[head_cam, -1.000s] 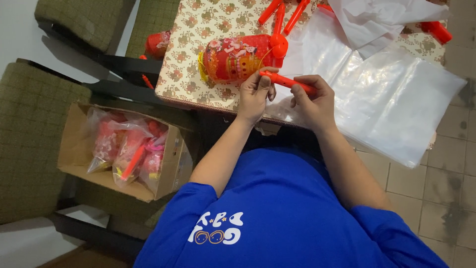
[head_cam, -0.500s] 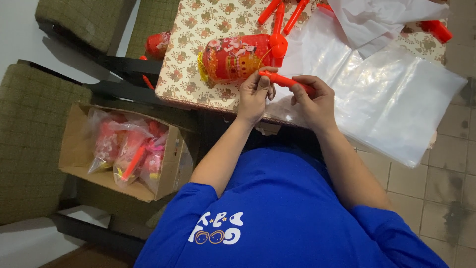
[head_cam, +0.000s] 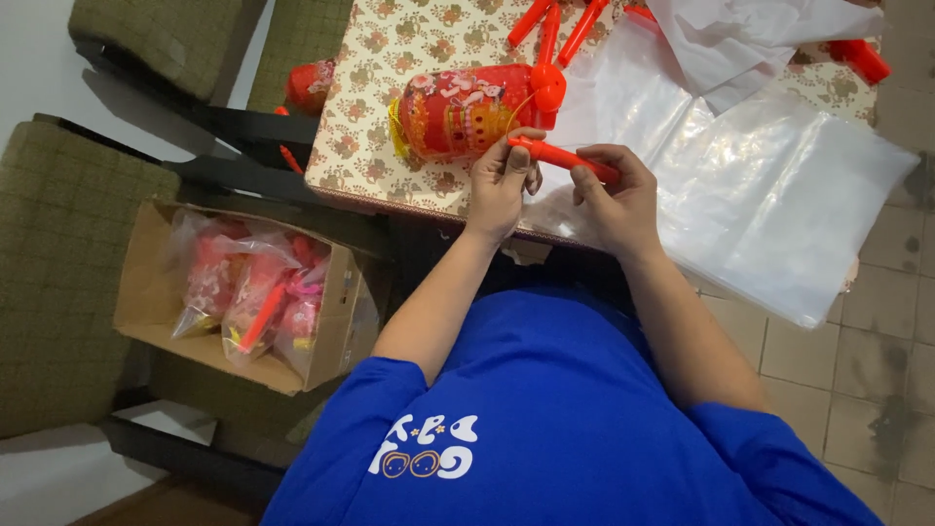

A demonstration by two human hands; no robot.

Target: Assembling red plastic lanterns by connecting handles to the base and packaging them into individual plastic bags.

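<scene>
**While pinching one red stick, barely moving since a second ago**

While holding the red plastic stick (head_cam: 565,156) just below and right of the red lantern (head_cam: 458,112), staying almost exactly as a second ago. Closing the left hand (head_cam: 502,180) in a narrow grip on the stick's end nearest the lantern, and pinching the far end with the right hand (head_cam: 618,190), fingertips tight on it. Shifting hardly at all over that second. Judging from this, still working the same stick, neither setting it down nor reaching for another.

Leaving untouched the spare red sticks (head_cam: 555,24) up and right of the lantern, and the clear plastic bags (head_cam: 779,195) spreading further right. Working over a bench (head_cam: 370,58) covered in a floral cloth, with the lantern lying on its side there. Keeping a cardboard box (head_cam: 146,292) of bagged red toys (head_cam: 253,292) down and left of the lantern, against a green cushioned chair (head_cam: 58,282). Sitting above grey floor tiles (head_cam: 877,341), far right of the lantern.
</scene>
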